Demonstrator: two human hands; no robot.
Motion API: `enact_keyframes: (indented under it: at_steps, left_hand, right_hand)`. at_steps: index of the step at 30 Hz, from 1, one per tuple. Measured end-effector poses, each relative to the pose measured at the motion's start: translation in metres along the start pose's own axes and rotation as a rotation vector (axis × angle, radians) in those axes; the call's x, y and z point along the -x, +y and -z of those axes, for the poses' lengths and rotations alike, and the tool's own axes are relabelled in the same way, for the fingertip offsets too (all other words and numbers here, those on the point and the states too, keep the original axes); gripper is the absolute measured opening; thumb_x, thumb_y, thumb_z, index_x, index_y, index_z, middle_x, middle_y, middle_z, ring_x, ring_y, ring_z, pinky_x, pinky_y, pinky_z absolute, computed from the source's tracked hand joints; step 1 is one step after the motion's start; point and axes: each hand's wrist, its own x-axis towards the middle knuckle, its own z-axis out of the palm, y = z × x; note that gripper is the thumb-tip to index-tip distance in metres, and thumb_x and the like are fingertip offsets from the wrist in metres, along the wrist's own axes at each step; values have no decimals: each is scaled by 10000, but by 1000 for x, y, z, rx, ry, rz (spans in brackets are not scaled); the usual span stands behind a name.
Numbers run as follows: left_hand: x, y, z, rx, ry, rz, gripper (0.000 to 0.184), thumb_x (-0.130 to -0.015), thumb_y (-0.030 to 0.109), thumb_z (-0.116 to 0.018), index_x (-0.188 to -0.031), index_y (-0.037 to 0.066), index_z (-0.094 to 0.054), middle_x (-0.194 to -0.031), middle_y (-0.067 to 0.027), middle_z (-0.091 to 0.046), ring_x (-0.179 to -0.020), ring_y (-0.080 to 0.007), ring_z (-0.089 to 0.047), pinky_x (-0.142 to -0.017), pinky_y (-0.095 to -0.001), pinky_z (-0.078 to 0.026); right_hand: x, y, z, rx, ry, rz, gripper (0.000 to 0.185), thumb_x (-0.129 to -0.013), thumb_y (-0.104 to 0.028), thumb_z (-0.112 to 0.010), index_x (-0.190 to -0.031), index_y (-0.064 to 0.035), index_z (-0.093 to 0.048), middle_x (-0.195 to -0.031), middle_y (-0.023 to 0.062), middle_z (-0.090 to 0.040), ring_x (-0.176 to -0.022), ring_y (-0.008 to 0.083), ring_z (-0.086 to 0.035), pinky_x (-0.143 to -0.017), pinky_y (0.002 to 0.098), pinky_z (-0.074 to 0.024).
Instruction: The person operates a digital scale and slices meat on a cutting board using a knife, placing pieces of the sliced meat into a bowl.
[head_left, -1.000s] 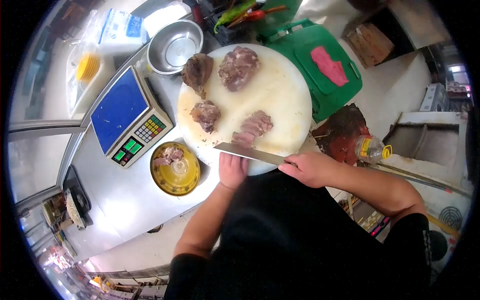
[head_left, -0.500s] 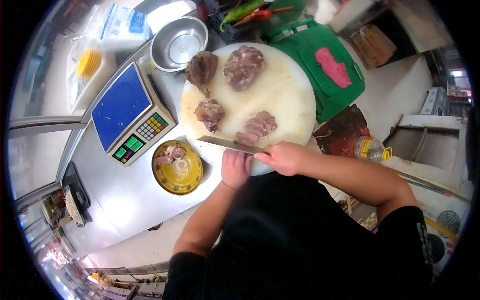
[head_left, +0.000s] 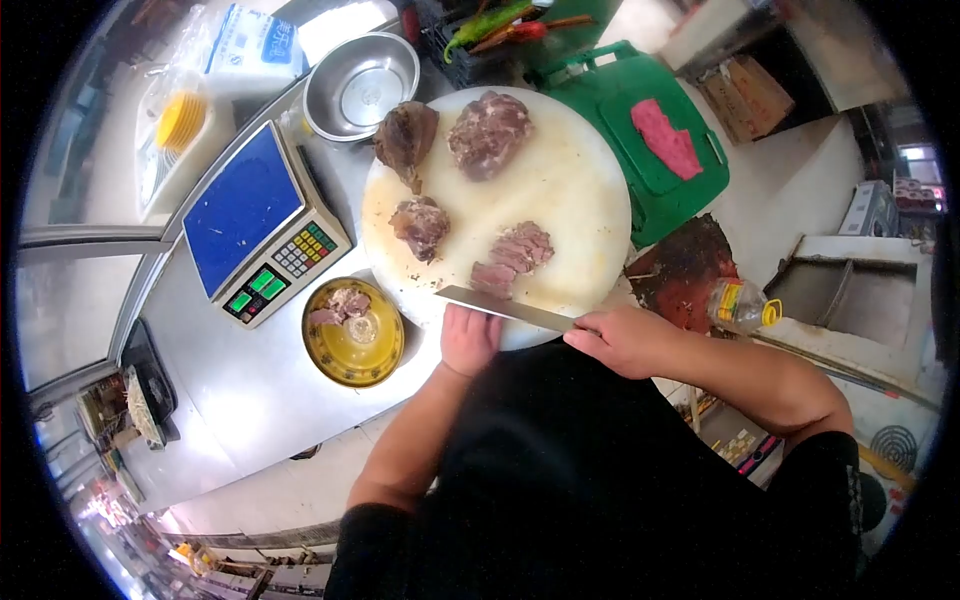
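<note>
My right hand (head_left: 617, 342) is wrapped round the handle of a cleaver (head_left: 505, 307). Its long blade lies slantwise across the near edge of a round white chopping board (head_left: 590, 190). Just behind the blade, my left hand (head_left: 469, 340) has its fingers pressed together and bent over a piece of meat, which the fingers and blade mostly hide. Right beyond the blade, thin slices of cooked meat (head_left: 522, 248) lie overlapping in a row. Farther off on the board are a large meat chunk (head_left: 489, 136), a dark brown piece (head_left: 406, 142) and a smaller chunk (head_left: 421, 228).
Left of the board stand a digital scale (head_left: 265, 225) with a blue plate and a yellow patterned bowl (head_left: 318, 355) holding meat scraps. A steel bowl (head_left: 362, 85) sits behind. To the right are a green bin lid (head_left: 640, 180) with a pink cloth (head_left: 665, 138) and an oil bottle (head_left: 738, 305).
My right hand has drawn the cleaver to the right and slightly towards me. My left hand has stayed nearly in place at the board's near edge.
</note>
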Motion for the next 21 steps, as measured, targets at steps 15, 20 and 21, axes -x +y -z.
enact_keyframes:
  at_steps: [15,20,21]
  left_hand:
    - [9,-7,-5,27,-16,24,290,-805,115,-730,-1048,8,-612,-1046,-174,-618,-987,-384,-592,-876,-463,-483]
    - [7,-3,-7,65,45,9,296,-796,117,-737,-1045,12,-616,-1042,-171,-620,-991,-382,-589,-894,-454,-483]
    - [9,-3,-8,53,53,10,313,-791,118,-740,-1061,12,-624,-1065,-174,-627,-1011,-380,-592,-905,-452,-482]
  right_hand:
    - [-85,6,-43,100,-8,-24,675,-1019,-544,-366,-890,39,-681,-835,285,-668,-830,457,-657,-768,514,-518]
    - [-59,0,-23,-29,69,55,587,-1007,-520,-424,-984,13,-669,-883,266,-678,-855,447,-657,-785,508,-514]
    - [-45,-2,-20,-24,68,53,587,-1007,-520,-424,-984,13,-669,-883,266,-678,-855,447,-657,-785,508,-514]
